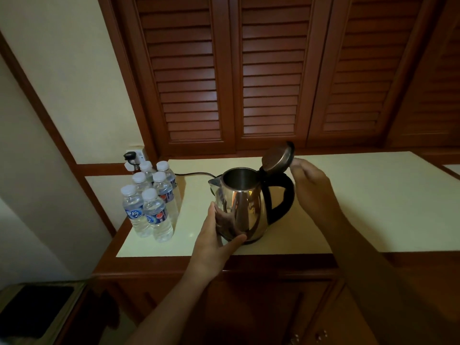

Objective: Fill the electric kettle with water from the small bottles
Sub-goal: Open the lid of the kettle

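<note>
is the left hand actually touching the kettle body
Touching. The head view shows the left hand wrapped against the lower side of the steel kettle, thumb lying across its base, with no gap between them.

Silver kettle (240,207) — white-capped bottles (149,202)

"K2" reads on the front bottle's label (135,214).

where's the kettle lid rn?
In the head view, the lid is hinged open and tilted back above the kettle handle, right of the opening. The right hand is at its right edge; the bottles stand left.
</note>
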### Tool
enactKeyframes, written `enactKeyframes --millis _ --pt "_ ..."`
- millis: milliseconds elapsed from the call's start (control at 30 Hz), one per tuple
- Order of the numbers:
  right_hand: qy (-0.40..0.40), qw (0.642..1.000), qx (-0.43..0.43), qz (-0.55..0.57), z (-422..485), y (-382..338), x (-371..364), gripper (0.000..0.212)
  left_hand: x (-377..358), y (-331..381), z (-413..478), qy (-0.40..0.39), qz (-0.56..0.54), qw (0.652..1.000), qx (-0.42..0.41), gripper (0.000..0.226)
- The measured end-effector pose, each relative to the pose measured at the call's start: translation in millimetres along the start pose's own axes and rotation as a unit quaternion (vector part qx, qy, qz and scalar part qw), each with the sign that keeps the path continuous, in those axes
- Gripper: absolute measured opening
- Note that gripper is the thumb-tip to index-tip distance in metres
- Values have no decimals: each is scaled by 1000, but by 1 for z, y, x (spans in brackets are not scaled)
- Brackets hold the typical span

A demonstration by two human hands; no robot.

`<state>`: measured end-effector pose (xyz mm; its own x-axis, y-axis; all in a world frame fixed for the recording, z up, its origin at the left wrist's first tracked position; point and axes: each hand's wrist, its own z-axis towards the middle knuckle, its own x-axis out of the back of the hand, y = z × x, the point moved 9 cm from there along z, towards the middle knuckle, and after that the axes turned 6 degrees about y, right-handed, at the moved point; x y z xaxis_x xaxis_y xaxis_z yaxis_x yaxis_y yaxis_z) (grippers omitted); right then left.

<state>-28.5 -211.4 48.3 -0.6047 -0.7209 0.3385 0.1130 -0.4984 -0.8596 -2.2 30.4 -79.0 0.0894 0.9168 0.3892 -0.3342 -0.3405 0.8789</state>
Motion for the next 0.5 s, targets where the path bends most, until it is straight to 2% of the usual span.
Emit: enactKeyframes --millis 133,167,233,300,400,500 --pt "140 987 75 -1 -41 14 17 27 3 -2 -6 35 7 999 -12 78" --pt "153 985 84 0 -54 17 15 24 7 -1 -10 57 12 998 -15 80" --pt "129 988 89 -5 -75 22 -2 21 14 7 -15 93 21 995 -29 72" --pt "62 993 96 -13 -88 28 -29 25 17 14 -19 110 27 992 -57 66" --pt "-17 993 111 -18 -101 36 -59 38 15 20 -21 106 48 990 -84 63" --pt "-41 993 105 -18 -103 42 -68 49 14 17 -22 104 39 990 -83 53"
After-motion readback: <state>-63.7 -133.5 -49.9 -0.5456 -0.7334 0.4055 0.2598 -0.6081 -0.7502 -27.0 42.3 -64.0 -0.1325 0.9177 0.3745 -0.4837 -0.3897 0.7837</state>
